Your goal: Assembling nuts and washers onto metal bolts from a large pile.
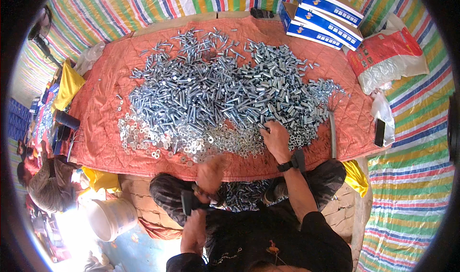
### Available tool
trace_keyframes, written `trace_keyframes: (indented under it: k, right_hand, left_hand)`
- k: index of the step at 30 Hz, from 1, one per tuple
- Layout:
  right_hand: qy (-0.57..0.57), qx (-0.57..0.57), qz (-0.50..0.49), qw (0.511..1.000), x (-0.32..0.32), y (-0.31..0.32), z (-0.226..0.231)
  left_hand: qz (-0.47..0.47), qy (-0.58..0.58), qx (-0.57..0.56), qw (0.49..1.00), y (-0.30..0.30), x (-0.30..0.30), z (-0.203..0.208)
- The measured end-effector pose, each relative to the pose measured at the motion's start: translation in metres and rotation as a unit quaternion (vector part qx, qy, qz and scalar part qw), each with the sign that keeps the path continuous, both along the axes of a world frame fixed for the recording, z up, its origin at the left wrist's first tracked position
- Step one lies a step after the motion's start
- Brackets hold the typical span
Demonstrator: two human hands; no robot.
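Observation:
A big heap of silvery metal bolts and short tube-like sleeves is spread over a red quilted cloth. Along its near side lie flat washers, thin ring washers and nuts. My right hand reaches to the near edge of the sleeves, fingers pinched together; what they hold is too small to make out. Smeared by motion, my left hand hovers at the cloth's near edge below the flat washers, so its fingers cannot be read.
Blue-and-white boxes are stacked at the far right, beside a red-and-white sack. A phone lies at the right edge. More metal parts sit between my legs. A white bucket and another person are at left.

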State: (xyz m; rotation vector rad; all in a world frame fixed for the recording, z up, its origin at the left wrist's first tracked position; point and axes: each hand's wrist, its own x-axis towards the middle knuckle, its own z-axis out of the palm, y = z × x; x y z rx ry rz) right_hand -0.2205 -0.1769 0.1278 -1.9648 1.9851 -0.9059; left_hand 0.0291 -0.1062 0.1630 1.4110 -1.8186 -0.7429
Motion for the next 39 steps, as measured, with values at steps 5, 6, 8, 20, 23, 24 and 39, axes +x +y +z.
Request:
trace_keyframes:
  k: [5,6,8,20,23,24,39]
  right_hand:
    - [-0.178,-0.013,0.057,0.982,0.002,0.01,0.013]
    - [-0.177,-0.012,0.054,0.983,0.003,0.013,0.018]
    - [-0.421,0.166,0.029,0.891,0.004,0.024,0.031]
    - [-0.761,0.252,0.079,0.592,0.016,0.058,0.046]
    - [-0.783,0.242,0.118,0.561,0.017,0.058,0.045]
    - [-0.782,0.243,0.118,0.561,0.019,0.059,0.046]
    - [-0.662,0.109,0.068,0.739,0.066,0.054,0.043]
  left_hand:
    - [0.116,-0.215,-0.132,0.961,-0.075,0.048,0.001]
    - [0.106,-0.246,-0.111,0.957,-0.081,0.05,0.001]
    - [0.075,-0.271,-0.143,0.949,-0.087,0.049,0.0]
    - [0.031,-0.213,-0.224,0.95,-0.099,0.057,0.01]
    - [0.065,-0.101,-0.185,0.975,-0.086,0.041,0.017]
    - [0.082,-0.04,-0.154,0.984,-0.08,0.039,0.016]
    - [0.127,0.636,0.174,0.741,-0.016,-0.01,-0.011]
